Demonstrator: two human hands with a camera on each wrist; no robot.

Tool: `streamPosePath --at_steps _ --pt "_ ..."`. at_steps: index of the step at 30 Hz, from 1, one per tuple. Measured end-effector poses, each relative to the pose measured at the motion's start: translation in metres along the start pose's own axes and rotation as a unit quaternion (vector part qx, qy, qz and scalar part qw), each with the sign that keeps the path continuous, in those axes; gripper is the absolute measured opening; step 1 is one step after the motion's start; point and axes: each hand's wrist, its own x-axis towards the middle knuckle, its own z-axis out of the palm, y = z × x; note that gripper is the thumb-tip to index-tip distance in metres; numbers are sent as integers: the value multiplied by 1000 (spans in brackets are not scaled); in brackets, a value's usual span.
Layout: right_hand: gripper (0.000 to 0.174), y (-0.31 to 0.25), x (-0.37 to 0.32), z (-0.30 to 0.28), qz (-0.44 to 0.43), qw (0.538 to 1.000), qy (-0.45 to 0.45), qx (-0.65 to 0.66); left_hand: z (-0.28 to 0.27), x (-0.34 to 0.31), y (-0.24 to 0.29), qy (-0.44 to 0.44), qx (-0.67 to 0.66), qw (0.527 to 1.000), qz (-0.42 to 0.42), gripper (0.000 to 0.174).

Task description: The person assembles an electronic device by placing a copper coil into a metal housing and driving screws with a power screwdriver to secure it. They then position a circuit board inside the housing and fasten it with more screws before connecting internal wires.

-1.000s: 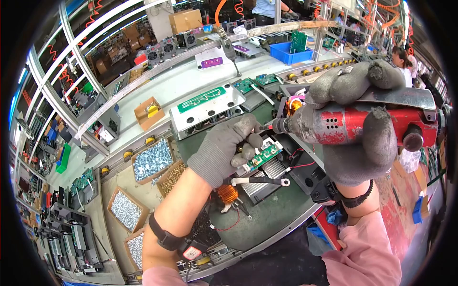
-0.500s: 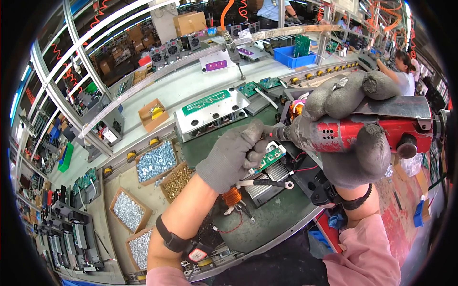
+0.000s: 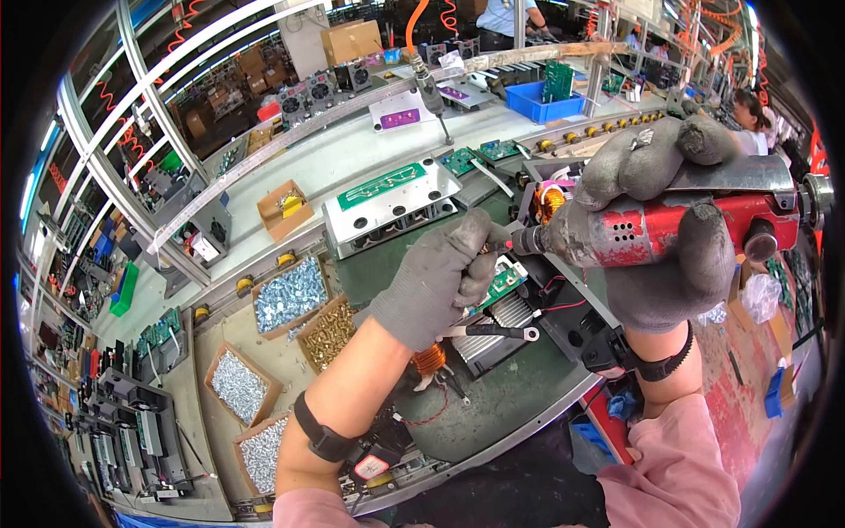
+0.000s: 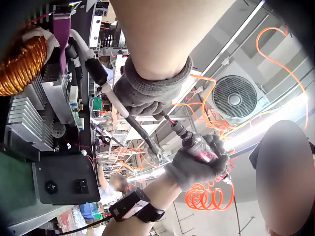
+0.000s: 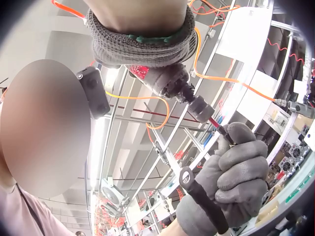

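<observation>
In the head view the gloved right hand [image 3: 664, 220] grips a red power driver [image 3: 634, 231] held level, its chuck pointing left. The gloved left hand [image 3: 437, 280] has its fingers curled at the driver's tip. The right wrist view shows the left hand [image 5: 229, 182] pinching the dark end of the red-banded bit [image 5: 214, 123]; whether a screw is there cannot be told. A black-sleeved cable with a ring lug [image 3: 531, 334] passes by the left hand. Below the hands are a green circuit board [image 3: 503, 283], a finned heat sink [image 3: 515, 315] and a copper coil [image 3: 429, 359].
Boxes of blue-silver screws [image 3: 290, 297], brass parts [image 3: 326, 336] and silver screws [image 3: 236, 389] stand at the left. A silver plate with a green board [image 3: 383, 187] lies behind the left hand. Another driver [image 3: 429, 92] hangs above the bench; a blue bin [image 3: 541, 110] stands farther back.
Since the earliest frame, the left hand has shifted slightly right and its fingers have curled in more at the driver's tip. The right hand still grips the driver, with little movement.
</observation>
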Motion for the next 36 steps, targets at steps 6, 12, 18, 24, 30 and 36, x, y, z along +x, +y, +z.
streamPosePath --at_steps 6,12,18,24,30,36 --pt "41 -3 -4 6 11 1000 5 -16 1 8 -4 -6 -63 997 -51 50" --pt "43 -4 -1 -8 -20 997 -30 -62 22 0 22 134 203 964 -104 46" --pt "42 -21 -5 -10 -7 997 78 -22 3 -30 -2 -49 579 752 311 30" --pt "38 -18 -2 5 -68 994 89 -22 -14 -13 1 199 556 719 368 49" --pt "43 4 3 35 -95 993 71 8 -35 -18 2 175 480 796 325 35" --pt "47 19 -3 42 -100 993 55 -31 -46 -28 10 165 490 813 268 24"
